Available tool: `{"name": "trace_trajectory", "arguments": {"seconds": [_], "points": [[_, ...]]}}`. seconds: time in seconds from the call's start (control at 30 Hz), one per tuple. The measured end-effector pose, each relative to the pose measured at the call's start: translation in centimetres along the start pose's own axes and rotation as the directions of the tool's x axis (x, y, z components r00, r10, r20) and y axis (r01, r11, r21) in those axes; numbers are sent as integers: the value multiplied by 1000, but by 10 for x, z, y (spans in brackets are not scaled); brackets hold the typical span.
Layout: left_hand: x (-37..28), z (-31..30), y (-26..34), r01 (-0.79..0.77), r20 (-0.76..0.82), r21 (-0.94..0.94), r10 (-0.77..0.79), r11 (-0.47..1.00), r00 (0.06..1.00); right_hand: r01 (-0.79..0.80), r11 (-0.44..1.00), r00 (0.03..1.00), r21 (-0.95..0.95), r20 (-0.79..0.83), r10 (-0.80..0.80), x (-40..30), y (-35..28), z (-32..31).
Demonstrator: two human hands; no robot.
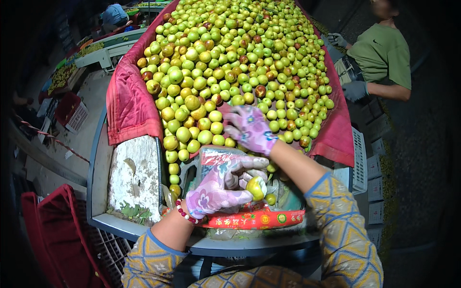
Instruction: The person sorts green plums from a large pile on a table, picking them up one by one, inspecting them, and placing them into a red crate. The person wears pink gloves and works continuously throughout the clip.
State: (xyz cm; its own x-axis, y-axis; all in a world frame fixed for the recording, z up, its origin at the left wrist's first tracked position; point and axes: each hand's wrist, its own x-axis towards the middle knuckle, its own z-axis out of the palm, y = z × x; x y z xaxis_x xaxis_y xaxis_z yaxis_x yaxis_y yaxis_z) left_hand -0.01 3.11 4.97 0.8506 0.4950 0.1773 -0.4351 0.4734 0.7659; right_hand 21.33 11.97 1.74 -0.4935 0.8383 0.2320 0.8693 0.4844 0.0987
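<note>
Above the front of the sorting table, my left hand, in a pink flowered glove, is shut on a yellow-green jujube. A pale patch shows on the fruit's right side; I cannot tell whether it is flesh or a glove fingertip. My right hand, gloved alike, reaches palm down to the near edge of a large heap of green and reddish-brown jujubes. Its fingers are spread over the sheet, and its palm is hidden. Under my left hand lie a clear plastic-wrapped packet and a red printed strip.
Red quilted cloth lines the table's sides. A worn white board lies front left, with leaves. Folded dark red cloth sits lower left. White crates stand right, near a person in a green shirt.
</note>
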Motion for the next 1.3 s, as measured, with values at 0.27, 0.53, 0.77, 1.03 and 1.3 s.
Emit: {"name": "trace_trajectory", "arguments": {"seconds": [0.27,0.53,0.77,1.03,1.3], "points": [[2,0,7,45,-44,-6,-45,999,998,206,974,975,90,61,-212,57,-20,17],[1,-2,4,18,-8,28,-17,999,1000,-225,961,957,158,-147,249,58,21,16],[3,-4,8,-15,-54,68,19,998,998,-352,936,925,23,160,344,86,24,26],[0,-3,7,8,-36,-2,-8,1000,999,-332,933,894,138,361,265,39,27,-5],[4,-2,7,26,-75,83,-20,996,997,-538,843,837,22,130,531,24,99,-3]]}}
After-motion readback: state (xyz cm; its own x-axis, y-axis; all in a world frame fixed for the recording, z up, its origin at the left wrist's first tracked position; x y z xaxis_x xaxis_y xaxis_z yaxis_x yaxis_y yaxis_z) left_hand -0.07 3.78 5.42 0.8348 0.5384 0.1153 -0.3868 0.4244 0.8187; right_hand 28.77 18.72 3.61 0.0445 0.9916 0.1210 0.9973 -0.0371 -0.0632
